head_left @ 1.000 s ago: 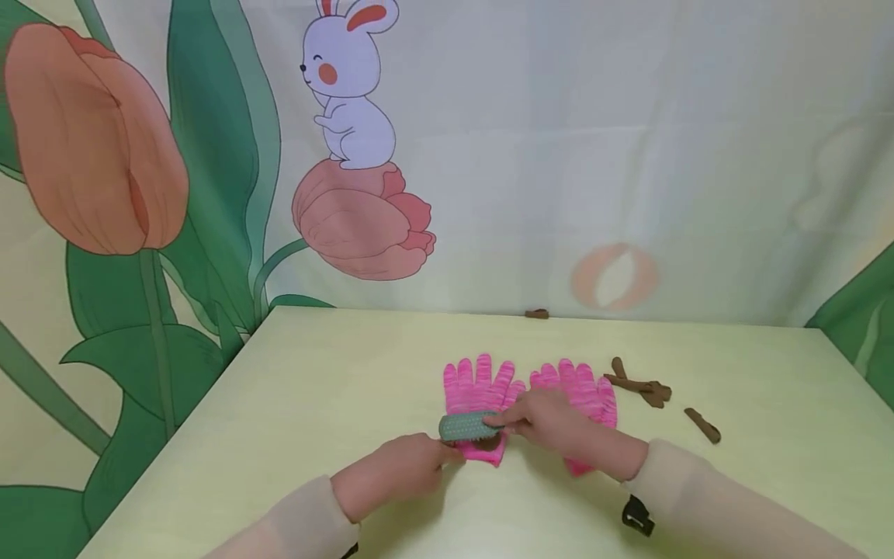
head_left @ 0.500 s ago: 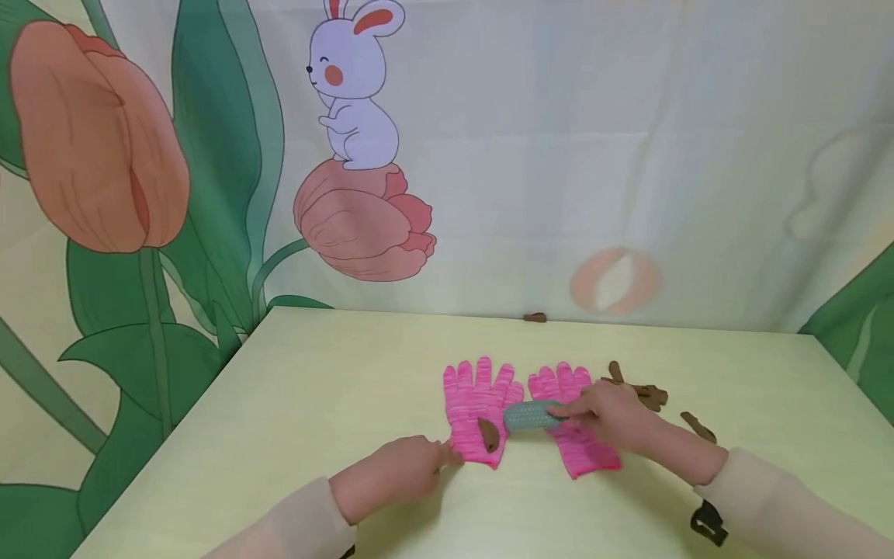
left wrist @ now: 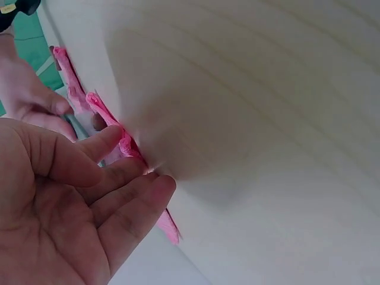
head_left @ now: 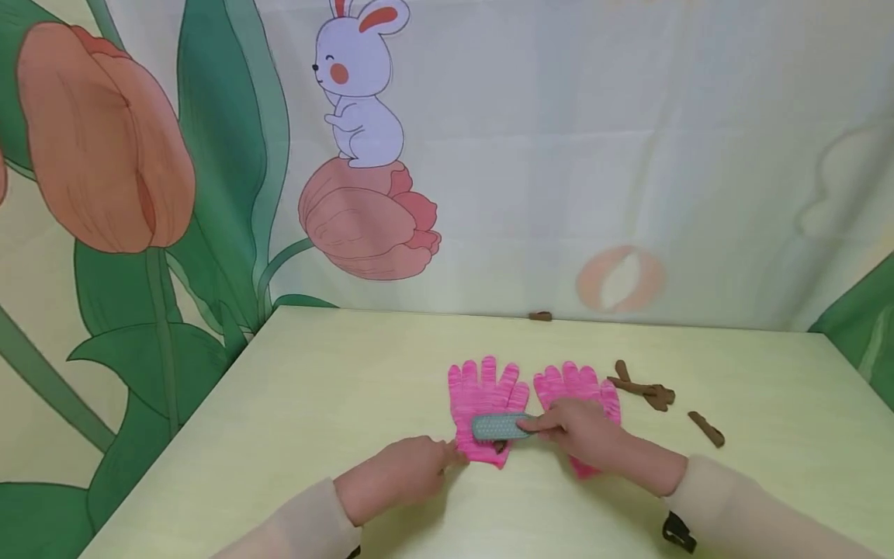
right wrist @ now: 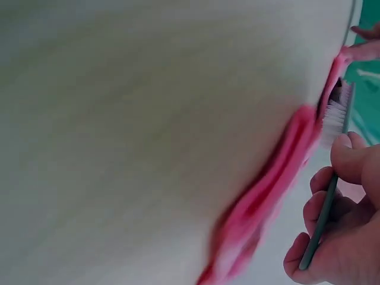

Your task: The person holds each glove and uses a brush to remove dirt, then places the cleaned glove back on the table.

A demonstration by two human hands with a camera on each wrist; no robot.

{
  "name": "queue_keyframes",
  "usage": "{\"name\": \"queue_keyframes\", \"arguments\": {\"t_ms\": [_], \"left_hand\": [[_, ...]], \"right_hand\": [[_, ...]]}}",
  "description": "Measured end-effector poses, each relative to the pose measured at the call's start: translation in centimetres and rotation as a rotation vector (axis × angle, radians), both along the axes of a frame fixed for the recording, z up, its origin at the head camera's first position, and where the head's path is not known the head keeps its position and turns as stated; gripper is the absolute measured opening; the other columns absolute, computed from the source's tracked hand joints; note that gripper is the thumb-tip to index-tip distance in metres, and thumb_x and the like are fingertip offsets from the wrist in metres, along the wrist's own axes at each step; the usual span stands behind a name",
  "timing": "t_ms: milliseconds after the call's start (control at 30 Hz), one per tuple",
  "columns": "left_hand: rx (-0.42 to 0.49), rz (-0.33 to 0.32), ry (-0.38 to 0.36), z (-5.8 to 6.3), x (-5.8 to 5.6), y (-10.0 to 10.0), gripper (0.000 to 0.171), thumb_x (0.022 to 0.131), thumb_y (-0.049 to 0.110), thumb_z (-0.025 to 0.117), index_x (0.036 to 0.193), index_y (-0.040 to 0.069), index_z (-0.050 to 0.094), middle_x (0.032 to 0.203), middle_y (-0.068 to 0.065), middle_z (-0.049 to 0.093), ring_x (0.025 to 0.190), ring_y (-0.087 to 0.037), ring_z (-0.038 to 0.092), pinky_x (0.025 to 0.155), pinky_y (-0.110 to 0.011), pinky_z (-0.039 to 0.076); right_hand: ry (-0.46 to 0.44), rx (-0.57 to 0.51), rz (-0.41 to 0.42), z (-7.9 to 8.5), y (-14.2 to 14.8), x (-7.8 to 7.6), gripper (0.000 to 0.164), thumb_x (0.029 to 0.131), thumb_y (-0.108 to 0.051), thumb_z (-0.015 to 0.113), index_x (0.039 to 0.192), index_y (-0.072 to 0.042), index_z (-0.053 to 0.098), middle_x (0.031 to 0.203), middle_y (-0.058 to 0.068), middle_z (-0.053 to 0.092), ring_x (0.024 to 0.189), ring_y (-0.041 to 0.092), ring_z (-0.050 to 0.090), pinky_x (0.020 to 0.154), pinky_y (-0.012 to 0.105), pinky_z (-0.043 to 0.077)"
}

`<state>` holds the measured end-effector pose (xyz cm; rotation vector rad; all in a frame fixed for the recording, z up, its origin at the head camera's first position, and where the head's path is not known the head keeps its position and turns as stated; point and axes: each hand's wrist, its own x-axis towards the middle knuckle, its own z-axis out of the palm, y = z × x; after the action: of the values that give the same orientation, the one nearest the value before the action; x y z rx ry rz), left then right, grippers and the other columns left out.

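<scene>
Right fingers (right wrist: 314, 211) gripping brush (head_left: 497, 426), butt (right wrist: 307, 260) visible from right wrist, not head

a pale yellow table (head_left: 349, 373) stands before a cloth backdrop (head_left: 489, 171) printed with tulips (head_left: 105, 147) and a rabbit (head_left: 370, 128).

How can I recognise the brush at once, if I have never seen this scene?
On the pale table, find the pink glove that the left hand touches. Over its lower half, the right hand grips the brush, bristles facing the glove. Unlike the pink gloves and scattered brown pieces, it is grey-green with a speckled back.
</scene>
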<state>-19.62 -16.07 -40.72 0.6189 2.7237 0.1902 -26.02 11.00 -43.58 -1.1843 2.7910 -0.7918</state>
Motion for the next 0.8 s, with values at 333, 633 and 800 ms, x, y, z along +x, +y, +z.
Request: {"name": "queue_keyframes", "arguments": {"t_ms": [333,633,800], "left_hand": [[-0.009,0.000,-0.012,0.0,0.1,0.2,0.039,0.101,0.007,0.055,0.136,0.020,0.068,0.141,-0.009,0.067,0.127,-0.032,0.065,0.110,-0.049,0.051],[0.021,0.003,0.018,-0.2,-0.1,-0.2,0.039,0.099,0.005,0.058,0.134,0.020,0.069,0.121,-0.012,0.075,0.105,-0.027,0.072,0.100,-0.048,0.056],[0.033,-0.033,0.047,-0.2,-0.4,-0.4,0.039,0.098,0.006,0.058,0.131,0.022,0.071,0.122,-0.009,0.076,0.087,-0.015,0.065,0.086,-0.037,0.057]], "right_hand": [[0.141,0.156,-0.248,2.5,6.0,1.0,0.034,0.087,-0.007,0.077,0.118,-0.023,0.079,0.068,-0.004,0.060,0.067,0.013,0.053,0.061,0.030,0.021],[0.129,0.051,-0.066,3.1,1.8,0.7,0.036,0.089,-0.001,0.073,0.120,-0.018,0.077,0.059,-0.011,0.048,0.059,-0.001,0.027,0.054,0.016,0.023],[0.097,0.018,-0.024,1.7,2.5,-0.4,0.037,0.089,0.004,0.070,0.119,-0.015,0.078,0.066,-0.004,0.059,0.060,-0.001,0.024,0.053,0.015,0.024]]}}
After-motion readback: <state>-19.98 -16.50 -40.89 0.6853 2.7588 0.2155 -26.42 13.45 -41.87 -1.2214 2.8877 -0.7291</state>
